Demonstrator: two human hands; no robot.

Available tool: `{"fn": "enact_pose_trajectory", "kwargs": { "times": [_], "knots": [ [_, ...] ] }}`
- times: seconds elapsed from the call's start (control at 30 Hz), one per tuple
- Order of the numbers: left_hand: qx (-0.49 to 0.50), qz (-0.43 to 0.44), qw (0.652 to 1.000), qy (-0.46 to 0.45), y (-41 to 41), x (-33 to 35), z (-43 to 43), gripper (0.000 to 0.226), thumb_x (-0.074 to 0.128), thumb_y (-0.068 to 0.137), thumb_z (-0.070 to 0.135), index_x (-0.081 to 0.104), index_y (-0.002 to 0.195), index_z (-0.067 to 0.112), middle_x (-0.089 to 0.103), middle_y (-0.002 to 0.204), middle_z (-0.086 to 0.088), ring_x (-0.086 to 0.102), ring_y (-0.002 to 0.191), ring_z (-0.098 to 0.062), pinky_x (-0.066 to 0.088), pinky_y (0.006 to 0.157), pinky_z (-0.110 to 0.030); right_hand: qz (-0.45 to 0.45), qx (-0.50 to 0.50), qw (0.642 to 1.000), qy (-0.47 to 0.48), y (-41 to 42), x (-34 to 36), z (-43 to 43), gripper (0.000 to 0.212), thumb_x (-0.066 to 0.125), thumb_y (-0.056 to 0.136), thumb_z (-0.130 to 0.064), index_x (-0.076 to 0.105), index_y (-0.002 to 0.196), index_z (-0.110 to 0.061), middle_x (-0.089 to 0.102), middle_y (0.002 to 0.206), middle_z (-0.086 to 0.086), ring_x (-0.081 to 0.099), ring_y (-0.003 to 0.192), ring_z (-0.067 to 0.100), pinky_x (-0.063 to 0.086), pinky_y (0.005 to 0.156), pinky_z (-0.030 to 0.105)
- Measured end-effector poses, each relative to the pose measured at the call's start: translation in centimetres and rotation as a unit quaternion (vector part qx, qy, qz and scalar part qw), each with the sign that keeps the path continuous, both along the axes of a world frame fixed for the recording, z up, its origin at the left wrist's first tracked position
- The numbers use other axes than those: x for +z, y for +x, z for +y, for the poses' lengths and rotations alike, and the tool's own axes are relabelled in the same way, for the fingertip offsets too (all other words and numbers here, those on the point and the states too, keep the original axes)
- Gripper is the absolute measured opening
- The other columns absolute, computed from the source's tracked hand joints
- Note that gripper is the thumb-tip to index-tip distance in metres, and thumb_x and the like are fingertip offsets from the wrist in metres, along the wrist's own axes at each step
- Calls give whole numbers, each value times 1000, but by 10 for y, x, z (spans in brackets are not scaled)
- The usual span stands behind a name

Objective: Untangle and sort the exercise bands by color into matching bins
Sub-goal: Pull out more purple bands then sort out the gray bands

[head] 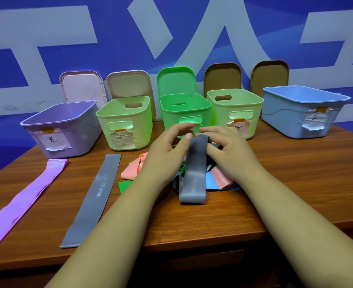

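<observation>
A grey band (pixel 194 179) hangs lifted over a tangled pile of pink, blue, green and black bands (pixel 217 179) at the table's middle. My left hand (pixel 167 148) and my right hand (pixel 227 150) both pinch the grey band's upper end just in front of the bright green bin (pixel 184 109). A second grey band (pixel 94 196) lies flat to the left, and a purple band (pixel 23 196) lies further left. Five open bins stand in a row: purple (pixel 61 129), pale green (pixel 123 123), bright green, pale green (pixel 233 111), blue (pixel 304 111).
Paper labels are taped to the bins' fronts. Lids (pixel 175 80) lean against the blue and white wall behind the bins. The wooden table (pixel 296 183) ends at a front edge close to my forearms, and its right part shows bare wood.
</observation>
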State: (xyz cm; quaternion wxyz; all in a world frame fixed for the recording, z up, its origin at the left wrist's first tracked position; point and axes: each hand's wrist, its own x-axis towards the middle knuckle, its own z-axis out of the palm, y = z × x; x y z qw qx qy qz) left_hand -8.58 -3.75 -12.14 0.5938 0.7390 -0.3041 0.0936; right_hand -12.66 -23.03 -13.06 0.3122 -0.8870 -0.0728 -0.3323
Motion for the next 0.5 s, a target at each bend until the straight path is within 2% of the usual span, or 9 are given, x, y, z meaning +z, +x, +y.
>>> {"fn": "enact_pose_trajectory", "kwargs": {
  "times": [0.07,0.1,0.17,0.23,0.37,0.5],
  "knots": [
    [-3,-20,1000,23,1,-1,0,32,61,105,30,67,131,47,67,126,16,65,110,-11,55,103,-41,-2,11,1000,-3,1,-1,1,24,71,99,-20,82,118,-29,68,130,-18,45,117,-4,27,102,4],
    [-6,-30,999,34,1,0,1,33,62,105,28,67,132,47,65,125,17,64,106,-11,55,101,-37,-6,11,1000,0,2,-2,1,22,72,99,-19,83,117,-27,70,128,-16,46,115,-4,26,101,2],
    [-7,-51,997,59,1,1,3,32,62,106,25,70,131,43,61,122,16,61,98,-8,52,95,-27,-12,6,1000,5,3,-2,0,16,74,98,-19,84,110,-24,73,122,-14,53,115,4,33,101,10],
    [-3,-63,995,75,1,2,4,25,63,105,24,73,122,39,60,118,15,59,94,-6,50,90,-23,-10,-1,1000,5,2,-2,-1,12,74,97,-19,84,103,-22,72,115,-16,55,113,8,38,98,17],
    [10,-56,996,72,0,1,3,10,65,104,28,72,106,35,60,110,15,60,96,-13,53,90,-33,-7,1,1000,4,0,-2,2,12,73,98,-20,84,98,-23,74,110,-17,50,106,2,30,92,4],
    [-21,-34,998,53,-7,4,5,14,64,104,24,72,109,34,68,112,13,64,107,-13,55,98,-45,1,0,1000,17,0,-1,1,11,72,99,-21,83,97,-21,76,105,-12,51,103,4,31,87,3]
  ]
}}
